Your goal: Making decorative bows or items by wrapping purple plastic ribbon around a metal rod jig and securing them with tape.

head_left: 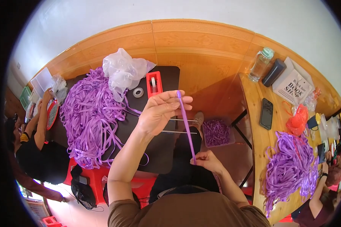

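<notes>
Found purple strip [186, 130] stretched slantwise above lap [183, 174], pinched at upper end by left hand [159, 111], at lower end by right hand [210, 162]. Noted bold dark lettering [294, 87] on white bag [288, 72], placed on wooden table [251, 100] beside dark cylindrical container [273, 72], right side.

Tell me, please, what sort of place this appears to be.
Probably a small handcraft workroom: a large heap of purple ribbons lies on the dark table, a second purple heap on the wooden table, and a co-worker is at the far left.
</notes>
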`<state>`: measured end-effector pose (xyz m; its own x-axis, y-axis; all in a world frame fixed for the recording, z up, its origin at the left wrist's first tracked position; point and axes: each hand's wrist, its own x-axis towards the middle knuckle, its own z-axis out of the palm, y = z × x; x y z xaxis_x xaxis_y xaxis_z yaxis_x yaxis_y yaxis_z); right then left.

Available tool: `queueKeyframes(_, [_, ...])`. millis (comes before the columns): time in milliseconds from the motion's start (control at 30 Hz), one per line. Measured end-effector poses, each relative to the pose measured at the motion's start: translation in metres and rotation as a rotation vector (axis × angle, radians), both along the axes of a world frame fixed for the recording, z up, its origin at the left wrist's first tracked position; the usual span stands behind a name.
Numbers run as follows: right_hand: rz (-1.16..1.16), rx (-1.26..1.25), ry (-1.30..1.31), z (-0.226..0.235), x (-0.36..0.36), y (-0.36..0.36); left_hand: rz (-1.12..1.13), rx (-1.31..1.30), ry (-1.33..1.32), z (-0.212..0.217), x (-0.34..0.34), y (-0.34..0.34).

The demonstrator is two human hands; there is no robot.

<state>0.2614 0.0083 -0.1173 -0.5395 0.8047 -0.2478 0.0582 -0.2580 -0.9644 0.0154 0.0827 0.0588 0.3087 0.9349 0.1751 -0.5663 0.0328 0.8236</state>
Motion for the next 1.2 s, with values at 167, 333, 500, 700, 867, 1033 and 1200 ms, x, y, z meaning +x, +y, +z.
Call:
queueKeyframes(167, [0.225,-0.037,0.077,0.007,0.005,-0.003,-0.038,-0.045,-0.035,-0.017,0.003,0.008])
queueKeyframes(333, [0.381,-0.051,0.052,0.024,0.0,-0.001,-0.174,0.009,0.075,-0.027,0.006,0.008])
queueKeyframes(500, [0.443,-0.072,0.104,0.024,0.0,-0.002,-0.17,0.025,0.213,-0.02,0.01,0.006])
queueKeyframes(700, [0.41,-0.092,0.134,0.021,0.005,-0.004,-0.112,0.073,0.318,-0.023,0.01,0.004])
queueKeyframes(867, [0.338,-0.037,-0.05,0.017,0.01,-0.006,0.052,0.051,0.313,-0.034,0.009,0.009])
queueKeyframes(1033, [0.19,0.066,-0.218,-0.006,0.016,-0.011,0.027,-0.026,0.245,-0.033,0.007,0.006])
queueKeyframes(1200, [-0.215,0.48,-0.352,0.004,0.026,0.004,-0.145,-0.155,0.144,-0.024,0.018,-0.02])
